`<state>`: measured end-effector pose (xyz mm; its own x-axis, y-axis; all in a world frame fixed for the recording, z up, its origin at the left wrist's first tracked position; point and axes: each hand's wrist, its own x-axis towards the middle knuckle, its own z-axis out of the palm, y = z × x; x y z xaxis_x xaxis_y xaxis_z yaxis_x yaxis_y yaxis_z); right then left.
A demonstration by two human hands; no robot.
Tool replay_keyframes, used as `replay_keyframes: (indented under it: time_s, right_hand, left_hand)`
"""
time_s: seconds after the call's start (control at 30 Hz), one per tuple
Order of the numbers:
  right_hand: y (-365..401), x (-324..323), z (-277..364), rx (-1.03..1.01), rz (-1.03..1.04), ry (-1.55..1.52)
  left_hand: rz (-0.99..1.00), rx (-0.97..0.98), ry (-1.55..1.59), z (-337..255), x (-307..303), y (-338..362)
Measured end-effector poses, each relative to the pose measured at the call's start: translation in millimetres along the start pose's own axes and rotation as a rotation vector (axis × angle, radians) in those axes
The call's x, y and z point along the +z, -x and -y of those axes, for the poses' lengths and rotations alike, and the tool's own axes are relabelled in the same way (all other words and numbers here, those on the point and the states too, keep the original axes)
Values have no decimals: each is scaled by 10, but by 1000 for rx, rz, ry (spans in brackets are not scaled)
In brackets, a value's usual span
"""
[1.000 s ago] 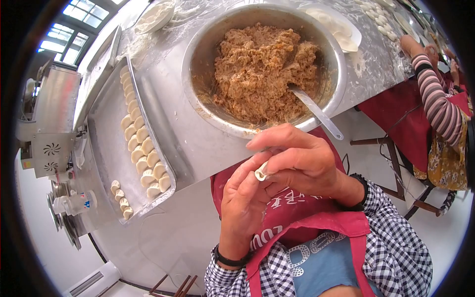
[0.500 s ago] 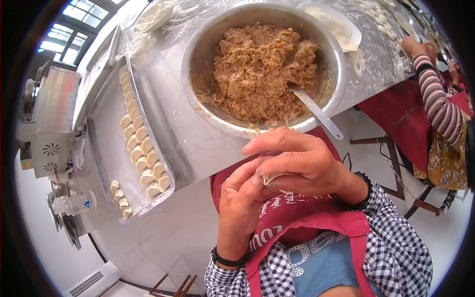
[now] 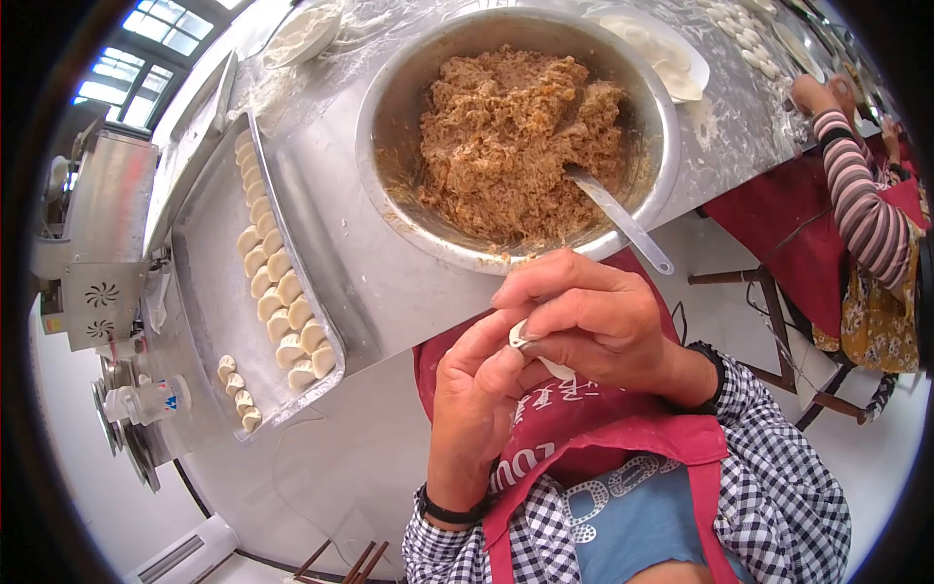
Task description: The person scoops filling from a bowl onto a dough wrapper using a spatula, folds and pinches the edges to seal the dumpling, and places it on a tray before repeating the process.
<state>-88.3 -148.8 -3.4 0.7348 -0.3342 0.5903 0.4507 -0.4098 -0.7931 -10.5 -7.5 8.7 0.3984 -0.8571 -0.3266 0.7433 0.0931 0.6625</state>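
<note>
The dumpling wrapper [image 3: 518,334] has shifted in the fingers: half a second ago it shows as a thin, drawn-out edge near the left thumb, and now a rounded white end peeks out between the fingertips, with a second pale flap below the right fingers. It is at the centre of the frame, just below the steel basin [image 3: 374,175]. The left hand [image 3: 475,394] and right hand [image 3: 608,326] both hold it, fingers bent and fingertips close together. I judge that the edge is being worked or turned; whether it is fully closed cannot be told, as the fingers cover most of it.

The rest looks unchanged. In the basin, the spoon [image 3: 623,222] leans against the rim, its head sunk in the minced filling [image 3: 525,136]. At left, the metal tray [image 3: 209,258] holds the same long band of dumplings [image 3: 278,263] and short row at its lower end, so the piece in hand is not among them. At upper right, a co-worker's hand [image 3: 810,94] has barely moved beside the floured dough pieces [image 3: 749,45].
</note>
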Motion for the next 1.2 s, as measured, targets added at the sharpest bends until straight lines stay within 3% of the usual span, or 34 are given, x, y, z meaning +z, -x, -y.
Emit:
replay_keyframes:
  time_s: [0.73,0.83,1.1,1.2]
  right_hand:
    - [-39,10,40,-54,15,66]
    - [-38,15,49,27,-51,-7]
    - [-56,-41,5,-95,96,18]
    - [-30,-11,29,3,49,12]
  left_hand:
    - [1,18,118,-6,-7,-7]
    - [6,8,127,1,-36,-6]
    - [-2,11,123,18,-68,-6]
    - [0,9,118,9,-53,-2]
